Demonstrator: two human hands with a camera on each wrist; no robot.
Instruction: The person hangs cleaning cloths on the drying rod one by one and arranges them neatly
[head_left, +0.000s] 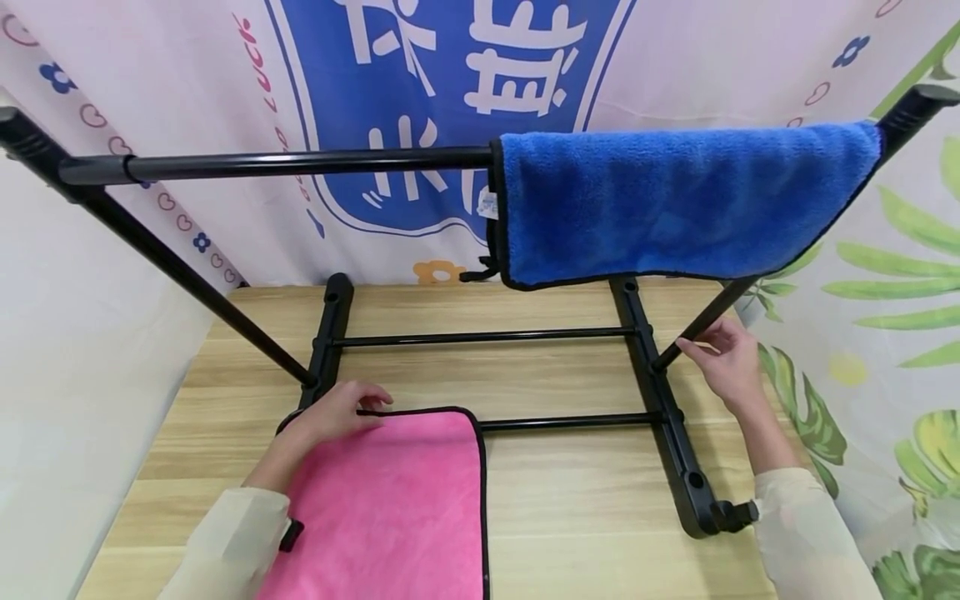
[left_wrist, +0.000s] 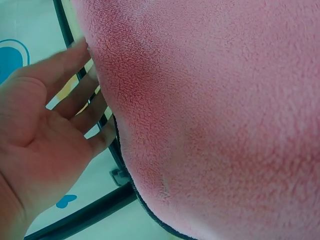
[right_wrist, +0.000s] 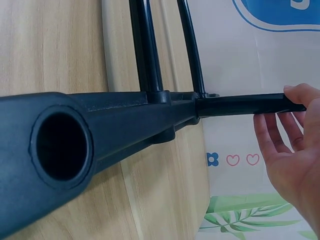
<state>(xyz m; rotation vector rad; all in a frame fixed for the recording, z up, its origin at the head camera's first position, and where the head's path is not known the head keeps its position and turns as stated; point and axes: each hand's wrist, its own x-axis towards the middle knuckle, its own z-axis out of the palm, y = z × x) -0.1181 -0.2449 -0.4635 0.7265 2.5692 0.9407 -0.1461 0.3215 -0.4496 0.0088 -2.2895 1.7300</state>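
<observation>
My left hand [head_left: 341,414] is at the top edge of a pink towel [head_left: 397,508] with black trim. In the left wrist view the thumb meets the edge of the pile while the other fingers pass behind it, pinching the cloth. On the right side, my right hand [head_left: 726,360] grips the lower part of a slanted black pole [right_wrist: 240,104] of a tubular rack, thumb on one side and fingers on the other. A blue towel [head_left: 675,208] with black trim hangs over the right half of the rack's top bar [head_left: 315,163].
The rack's right foot [head_left: 667,433] and left foot [head_left: 332,325] lie on a wood-grain table [head_left: 570,500], joined by two thin crossbars [head_left: 480,337]. Behind hangs a printed cloth [head_left: 675,67]. A leaf-patterned cloth [head_left: 870,350] borders the right side.
</observation>
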